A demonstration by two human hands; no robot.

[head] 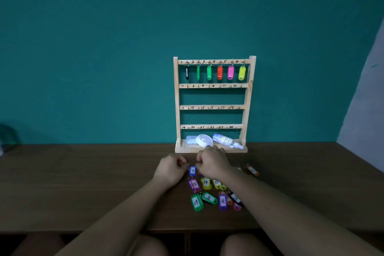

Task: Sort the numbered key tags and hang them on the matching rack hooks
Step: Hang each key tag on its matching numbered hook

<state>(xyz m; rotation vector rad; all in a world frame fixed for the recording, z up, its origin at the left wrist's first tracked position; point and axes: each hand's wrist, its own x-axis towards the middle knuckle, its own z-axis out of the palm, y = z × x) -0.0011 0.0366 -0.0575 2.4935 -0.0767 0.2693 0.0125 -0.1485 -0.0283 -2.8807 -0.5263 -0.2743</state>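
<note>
Hands: left hand (170, 169) and right hand (212, 165) are low on the tabletop (83, 183) just in front of the rack. Fingers are curled, tips either side of the top of blue tag 7 (192, 170). Cannot tell if either one actually pinches the tag or its ring.
Rack: wooden key rack (177, 100) stands upright at the back of the tabletop, four rails numbered 1–24.
Done: rail 1–6 is full with hung tags (219, 72): black, two green, orange-red, pink, yellow.
Left: rails 7–12, 13–18 and 19–24 are all bare.
Loose tags: cluster (206, 182) lies on the tabletop below the hands. 13, 14, 19 and 21 are readable, others are blurred or hidden under the right forearm. One orange tag (252, 170) lies apart to the right.
Progress: roughly a quarter, by hook count.
Next: my guess is 7 goes to the first hook on the second rail.
Rack base: spray bottle (225, 140) and two white items lie in it, not task items.
</note>
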